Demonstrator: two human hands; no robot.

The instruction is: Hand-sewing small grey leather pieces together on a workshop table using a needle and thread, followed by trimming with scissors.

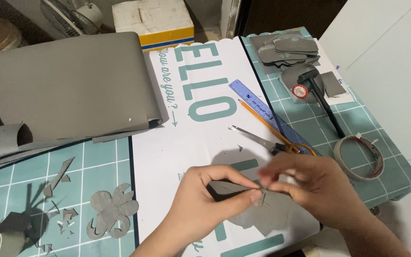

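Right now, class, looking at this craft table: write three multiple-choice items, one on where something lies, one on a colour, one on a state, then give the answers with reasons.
1. Where does the roll of tape lie?
A. on the far left of the table
B. on the cutting mat, right of the scissors
C. on top of the cardboard box

2. What colour is the ruler?
A. blue
B. red
C. green

3. How are the scissors?
A. held in the left hand
B. held in the right hand
C. lying unheld on the white board

Answers:
1 B, the roll of tape rests on the cutting mat.
2 A, the ruler is blue.
3 C, the scissors lie apart from the left hand and right hand, which pinch a grey cutout.
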